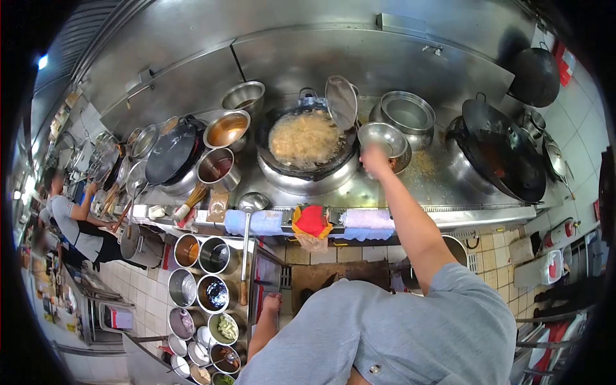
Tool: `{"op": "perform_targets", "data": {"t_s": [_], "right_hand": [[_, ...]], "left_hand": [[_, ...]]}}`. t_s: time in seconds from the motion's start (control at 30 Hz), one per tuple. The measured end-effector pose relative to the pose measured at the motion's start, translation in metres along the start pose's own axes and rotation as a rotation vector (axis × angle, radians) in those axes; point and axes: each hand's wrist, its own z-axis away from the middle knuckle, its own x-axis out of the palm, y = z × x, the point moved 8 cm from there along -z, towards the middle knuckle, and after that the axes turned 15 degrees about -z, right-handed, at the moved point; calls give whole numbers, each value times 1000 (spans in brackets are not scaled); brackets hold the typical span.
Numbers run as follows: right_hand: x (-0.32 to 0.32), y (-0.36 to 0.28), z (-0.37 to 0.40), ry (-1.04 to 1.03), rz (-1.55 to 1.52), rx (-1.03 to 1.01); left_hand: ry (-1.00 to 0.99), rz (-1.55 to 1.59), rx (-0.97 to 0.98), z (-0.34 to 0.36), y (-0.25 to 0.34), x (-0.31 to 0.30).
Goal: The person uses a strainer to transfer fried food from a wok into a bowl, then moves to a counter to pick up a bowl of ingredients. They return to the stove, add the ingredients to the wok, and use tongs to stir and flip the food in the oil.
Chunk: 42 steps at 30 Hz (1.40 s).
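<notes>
Over the stove, my right hand (374, 160) is closed on the near rim of a shiny metal bowl (383, 135); motion blurs the fingers a little. Just left of it, a wok (263, 144) holds bubbling oil with golden food (307, 138) frying in it. A round mesh strainer (341, 102) stands tilted at the wok's right edge. Low beside my body, my left hand (272, 302) is closed with nothing visible in it. It is apart from the wooden handle of a long ladle (253, 203) that lies across the stove's front edge.
Pots of sauce (226, 129) stand left of the wok, a pot of liquid (407, 112) behind the bowl. Dark woks (504, 157) sit at both sides. Folded towels (256, 222) line the front ledge. Ingredient tins (183, 287) fill the lower left. A co-worker (70, 215) stands far left.
</notes>
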Motion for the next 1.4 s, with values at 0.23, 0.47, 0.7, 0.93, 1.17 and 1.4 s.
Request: {"op": "perform_targets", "data": {"t_s": [0.23,0.47,0.7,0.93,1.17,1.4], "right_hand": [[1,4,47,-192,-61,162],[-20,20,-11,-111,164,-7],[11,49,1,-337,-108,401],[35,42,15,-412,-117,520],[52,43,22,-584,-215,534],[78,49,44,-516,-427,653]], "left_hand": [[-43,103,0,36,27,23],[-1,-1019,658,33,-79,77],[94,-512,440,39,-78,25],[12,404,-158,54,-42,15],[-16,17,-122,90,-45,19],[-410,766,-159,69,-137,56]]}}
